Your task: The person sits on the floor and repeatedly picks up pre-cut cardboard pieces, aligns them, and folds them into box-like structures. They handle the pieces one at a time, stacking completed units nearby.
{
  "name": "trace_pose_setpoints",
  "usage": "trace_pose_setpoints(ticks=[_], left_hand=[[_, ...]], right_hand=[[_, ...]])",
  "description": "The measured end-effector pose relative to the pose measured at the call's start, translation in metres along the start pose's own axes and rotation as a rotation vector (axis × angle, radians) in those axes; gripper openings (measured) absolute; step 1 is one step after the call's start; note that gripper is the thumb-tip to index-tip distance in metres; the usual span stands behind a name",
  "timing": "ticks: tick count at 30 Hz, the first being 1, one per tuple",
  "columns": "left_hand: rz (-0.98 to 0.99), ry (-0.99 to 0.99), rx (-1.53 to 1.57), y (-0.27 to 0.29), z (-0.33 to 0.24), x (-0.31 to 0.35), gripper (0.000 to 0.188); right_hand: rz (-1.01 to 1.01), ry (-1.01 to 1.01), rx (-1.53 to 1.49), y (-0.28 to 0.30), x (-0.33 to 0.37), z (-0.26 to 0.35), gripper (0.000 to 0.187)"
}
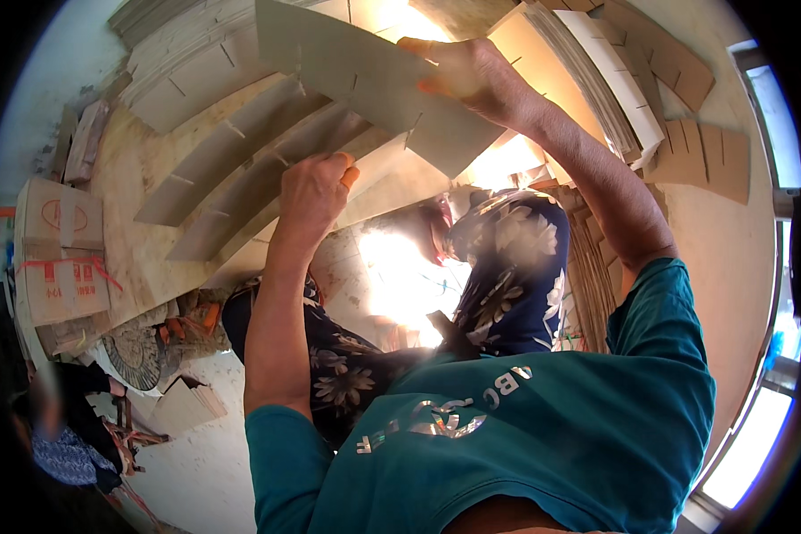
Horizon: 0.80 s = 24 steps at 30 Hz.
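Observation:
A long grey cardboard sheet with slots cut in its edge (356,84) is held up, tilted, in my right hand (472,80), whose fingers are closed on its upper edge. My left hand (316,191) is closed like a fist below that sheet, with orange coverings on its fingertips. Whether a cardboard edge sits inside the left fingers is hidden. Just beside it, several slotted cardboard strips (231,147) stand on edge in a row on the wooden table (120,191).
Stacks of slotted cardboard lie at the back left (196,76) and right (587,80). Loose slotted pieces (703,160) lie further right. A taped carton (62,249) stands at the left. Another person (71,436) is at the lower left. Strong light glares between my knees.

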<state>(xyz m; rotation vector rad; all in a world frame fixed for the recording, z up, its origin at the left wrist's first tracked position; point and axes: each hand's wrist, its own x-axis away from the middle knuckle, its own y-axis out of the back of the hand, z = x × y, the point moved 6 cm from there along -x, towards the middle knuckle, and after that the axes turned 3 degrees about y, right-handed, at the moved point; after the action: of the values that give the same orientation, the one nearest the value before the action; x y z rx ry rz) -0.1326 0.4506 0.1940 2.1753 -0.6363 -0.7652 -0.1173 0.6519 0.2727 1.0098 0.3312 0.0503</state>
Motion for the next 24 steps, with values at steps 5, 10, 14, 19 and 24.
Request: trace_pose_setpoints(ticks=[5, 10, 14, 19, 24], left_hand=[[-0.007, -0.003, 0.005, -0.002, 0.001, 0.000, 0.011], [0.051, 0.024, -0.006, -0.003, 0.001, -0.001, 0.012], [0.062, 0.036, -0.009, -0.004, 0.002, -0.001, 0.014], [0.051, 0.036, 0.028, -0.002, 0.004, 0.001, 0.015], [0.049, 0.011, 0.001, -0.004, 0.003, -0.002, 0.015]], right_hand=[[0.040, -0.022, -0.058, -0.017, -0.004, -0.005, 0.046], [0.077, 0.030, -0.072, -0.031, 0.001, -0.003, 0.043], [0.107, 0.049, -0.001, -0.033, 0.002, -0.001, 0.042], [0.045, 0.131, 0.037, -0.027, 0.004, 0.015, 0.043], [0.136, 0.099, 0.045, -0.036, -0.004, -0.007, 0.043]])
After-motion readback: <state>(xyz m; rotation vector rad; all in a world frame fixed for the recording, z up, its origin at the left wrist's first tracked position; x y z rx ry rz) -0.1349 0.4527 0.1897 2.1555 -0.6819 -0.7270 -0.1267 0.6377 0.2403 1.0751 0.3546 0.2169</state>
